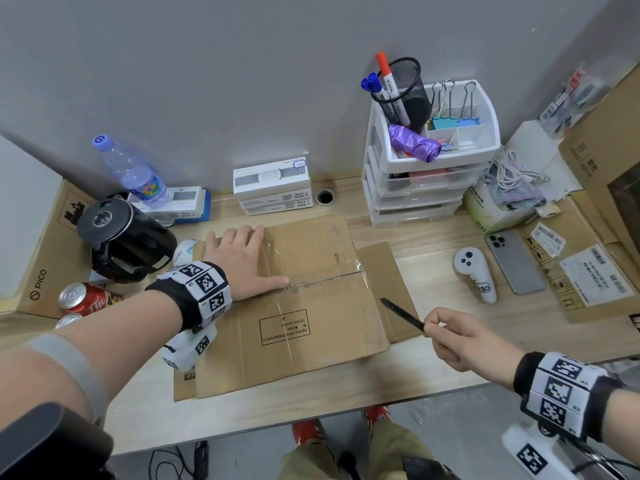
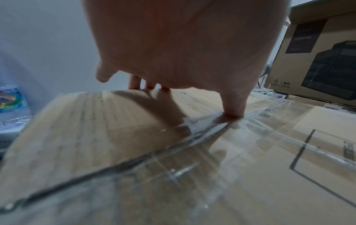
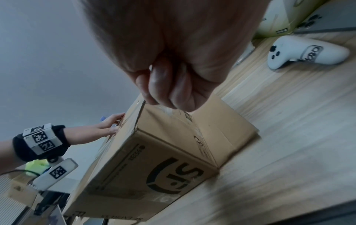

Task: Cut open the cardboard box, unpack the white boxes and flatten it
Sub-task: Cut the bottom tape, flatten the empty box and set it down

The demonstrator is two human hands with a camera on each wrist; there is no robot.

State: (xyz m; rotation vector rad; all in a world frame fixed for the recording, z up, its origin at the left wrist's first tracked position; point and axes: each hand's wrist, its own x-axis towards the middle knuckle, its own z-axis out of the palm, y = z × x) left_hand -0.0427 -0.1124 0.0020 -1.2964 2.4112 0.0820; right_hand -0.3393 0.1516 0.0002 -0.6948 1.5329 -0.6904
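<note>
The brown cardboard box (image 1: 311, 306) stands in the middle of the table with clear tape along its top seam (image 2: 154, 153). One flap lies flat on the table at its right. My left hand (image 1: 242, 261) presses flat on the box's top left part, fingers straight and thumb tip (image 2: 233, 109) on the tape. My right hand (image 1: 453, 337) hovers off the box's right front corner and pinches a thin black cutter (image 1: 401, 313), whose tip points at the box. The right wrist view shows the box side (image 3: 163, 159) with a printed logo. White boxes (image 1: 272, 188) are stacked against the wall behind it.
A black kettle (image 1: 124, 237), a water bottle (image 1: 135, 171) and soda cans (image 1: 83, 297) crowd the left. At the back right stands a white drawer organiser (image 1: 426, 168). A white controller (image 1: 474, 271), a phone (image 1: 516, 261) and large cartons (image 1: 602, 140) lie right.
</note>
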